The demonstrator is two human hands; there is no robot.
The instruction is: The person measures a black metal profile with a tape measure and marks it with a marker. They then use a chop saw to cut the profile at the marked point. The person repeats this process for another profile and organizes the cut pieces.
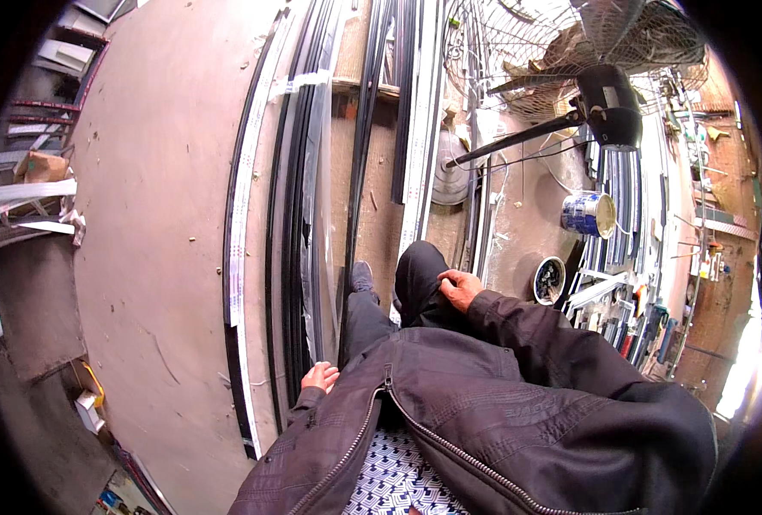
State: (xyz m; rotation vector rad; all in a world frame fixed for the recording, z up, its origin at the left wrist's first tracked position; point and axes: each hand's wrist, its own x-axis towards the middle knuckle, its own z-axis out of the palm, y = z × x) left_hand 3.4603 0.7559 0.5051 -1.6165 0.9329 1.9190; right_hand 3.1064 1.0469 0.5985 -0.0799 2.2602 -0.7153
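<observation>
My right hand (460, 290) is at the raised knee of my dark trouser leg (420, 279), its fingers drawn together against the cloth, and seems to pinch it. My left hand (319, 376) hangs by my left side with its fingers loosely extended, holding nothing that I can see. Close by it lie long black profile bars (299, 223), some under clear plastic film. Further left runs a long white-and-black bar (240, 232). One grey shoe (362, 276) stands between the bars, and a white strip (420, 129) lies ahead of my knee.
A black pedestal fan (611, 107) with a wire guard leans across the upper right. Below it are a blue-and-white bucket (585, 213) and an open tub (549, 280) of small dark pieces. Tools (638, 330) and offcuts lie at right. Scrap profiles (29, 193) line the left.
</observation>
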